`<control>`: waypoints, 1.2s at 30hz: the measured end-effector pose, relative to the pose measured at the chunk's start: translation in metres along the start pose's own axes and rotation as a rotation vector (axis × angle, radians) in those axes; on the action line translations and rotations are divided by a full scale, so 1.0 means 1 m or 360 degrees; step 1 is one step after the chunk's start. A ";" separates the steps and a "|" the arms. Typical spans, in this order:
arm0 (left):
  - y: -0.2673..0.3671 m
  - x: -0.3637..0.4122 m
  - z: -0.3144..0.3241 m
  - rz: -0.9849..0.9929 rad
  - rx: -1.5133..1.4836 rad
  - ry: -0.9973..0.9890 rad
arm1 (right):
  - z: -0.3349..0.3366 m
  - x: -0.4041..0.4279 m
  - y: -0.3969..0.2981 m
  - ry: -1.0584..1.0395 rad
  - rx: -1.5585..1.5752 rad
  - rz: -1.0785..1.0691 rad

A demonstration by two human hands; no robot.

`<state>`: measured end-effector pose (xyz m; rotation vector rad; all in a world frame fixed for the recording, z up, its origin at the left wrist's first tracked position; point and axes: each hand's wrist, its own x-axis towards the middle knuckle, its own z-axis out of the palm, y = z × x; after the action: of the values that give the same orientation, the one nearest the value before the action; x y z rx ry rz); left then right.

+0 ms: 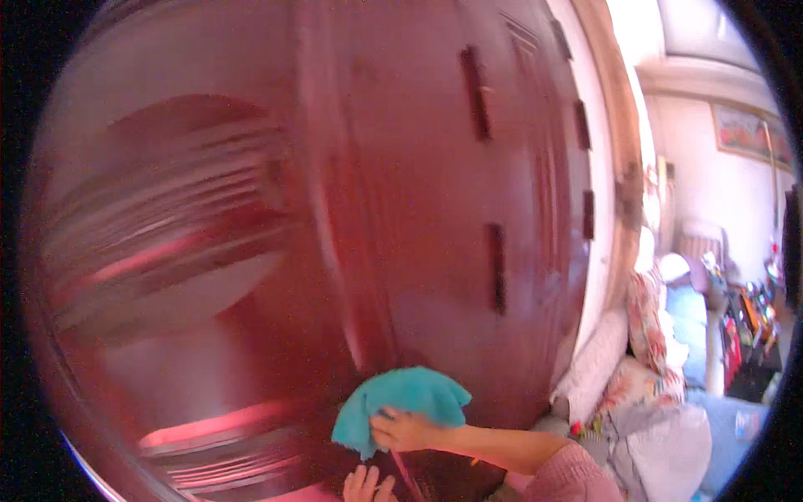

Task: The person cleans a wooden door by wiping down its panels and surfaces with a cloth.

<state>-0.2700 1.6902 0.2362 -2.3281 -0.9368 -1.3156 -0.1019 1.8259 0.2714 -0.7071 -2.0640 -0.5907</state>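
My right hand (404, 430) reaches in from the lower right in a pink sleeve and holds a teal cloth (411, 395) against the lower part of a glossy dark red panelled surface (426, 188). Its fingers curl on the cloth, which spreads out above and to both sides. Just below, my left hand (367, 484) shows at the bottom edge with its fingers up and slightly apart, and nothing is seen in it. The lower part of that hand is cut off by the frame.
Raised curved mouldings (175, 194) run across the left panel. Dark narrow fittings (497, 270) sit on the right part. At the right are a floral cushion (646, 320), grey fabric (665, 445), blue seating (687, 326) and a cluttered dark table (756, 364). A framed picture (746, 135) hangs beyond.
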 end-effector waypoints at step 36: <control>-0.017 0.094 0.078 0.0367 0.0787 -0.0070 | -0.096 -0.123 0.248 0.1033 -0.0564 0.1356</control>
<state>-0.1963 1.7821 0.2732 -2.0104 -0.8571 -0.8305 0.1774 1.9135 0.2553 -1.2921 -0.9334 -0.5725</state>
